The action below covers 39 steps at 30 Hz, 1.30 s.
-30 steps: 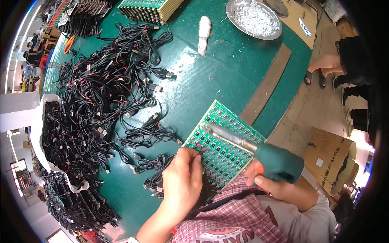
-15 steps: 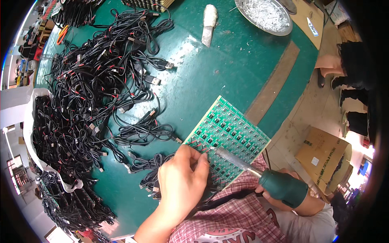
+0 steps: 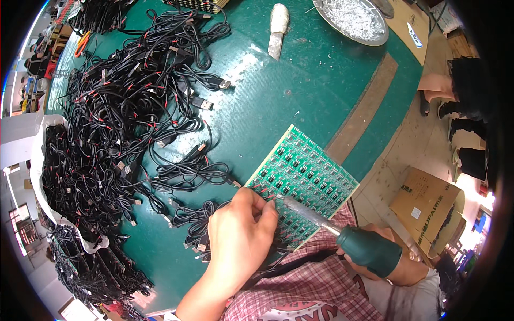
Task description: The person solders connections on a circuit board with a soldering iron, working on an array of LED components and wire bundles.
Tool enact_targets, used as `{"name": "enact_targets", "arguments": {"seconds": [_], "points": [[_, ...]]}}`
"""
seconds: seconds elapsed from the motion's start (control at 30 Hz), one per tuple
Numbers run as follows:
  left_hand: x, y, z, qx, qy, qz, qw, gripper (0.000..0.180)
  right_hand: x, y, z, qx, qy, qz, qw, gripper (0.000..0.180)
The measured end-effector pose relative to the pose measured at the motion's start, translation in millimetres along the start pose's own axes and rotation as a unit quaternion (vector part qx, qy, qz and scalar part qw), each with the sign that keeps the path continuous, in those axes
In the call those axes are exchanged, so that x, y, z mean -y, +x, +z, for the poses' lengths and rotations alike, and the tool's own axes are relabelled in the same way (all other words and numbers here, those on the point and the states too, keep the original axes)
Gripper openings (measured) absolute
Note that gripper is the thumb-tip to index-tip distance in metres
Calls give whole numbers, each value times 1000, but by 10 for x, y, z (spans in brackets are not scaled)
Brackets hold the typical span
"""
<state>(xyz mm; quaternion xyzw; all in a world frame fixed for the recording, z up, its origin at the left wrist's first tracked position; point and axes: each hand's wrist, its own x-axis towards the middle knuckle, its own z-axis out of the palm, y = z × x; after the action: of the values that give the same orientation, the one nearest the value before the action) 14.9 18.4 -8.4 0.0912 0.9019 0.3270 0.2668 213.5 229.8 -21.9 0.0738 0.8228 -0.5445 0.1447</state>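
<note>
A green circuit board panel [image 3: 313, 168], covered in rows of small dark parts, lies at a slant by the table's near edge. My left hand [image 3: 242, 230] rests at its left side, thumb and forefinger pinched on a thin cable wire whose end is mostly hidden. Red wire ends [image 3: 261, 189] show on the board beyond the knuckles. My right hand [image 3: 375, 241] is wrapped round the green handle of a soldering iron [image 3: 369, 250]. The iron's metal tip meets the board right beside my left fingertips. Left of that hand lies a coiled black cable [image 3: 195, 215].
Black USB cables [image 3: 134, 91] are heaped across the table's left side, some in a white-edged holder [image 3: 38, 155]. A knife with a wrapped handle [image 3: 279, 27] and a metal dish of whitish bits [image 3: 384, 36] lie farther back. A cardboard box [image 3: 423, 206] stands on the floor at right.
The soldering iron and my right hand have shifted very slightly left, with the tip still by my left fingertips. My left hand keeps its pinch almost unmoved.
</note>
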Motion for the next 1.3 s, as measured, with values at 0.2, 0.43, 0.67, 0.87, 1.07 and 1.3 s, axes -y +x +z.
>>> {"name": "enact_targets", "arguments": {"seconds": [0.2, 0.43, 0.67, 0.87, 1.07, 1.3], "points": [[-34, 14, -27, 21, 4, -18, 1000, 18, 76, 48, -43, -9, -28, -20, 999, 19], [-52, 22, -6, 0, -4, -1, 1000, 15, 293, 75, -97, -60, -105, 51, 991, 13], [29, -20, 7, -14, -5, 7, 1000, 17, 212, 447, -525, -278, 37, -26, 960, 31], [86, -27, 20, -20, -11, 2, 1000, 16, 214, 1199, -933, -427, 116, -5, 897, 21], [13, 8, -15, 10, -44, -10, 999, 16, 498, 680, -369, -335, 258, -13, 906, 28], [4, 34, -56, 38, -89, -42, 994, 17, 496, 242, -327, 19, 9, 72, 997, 17]]}}
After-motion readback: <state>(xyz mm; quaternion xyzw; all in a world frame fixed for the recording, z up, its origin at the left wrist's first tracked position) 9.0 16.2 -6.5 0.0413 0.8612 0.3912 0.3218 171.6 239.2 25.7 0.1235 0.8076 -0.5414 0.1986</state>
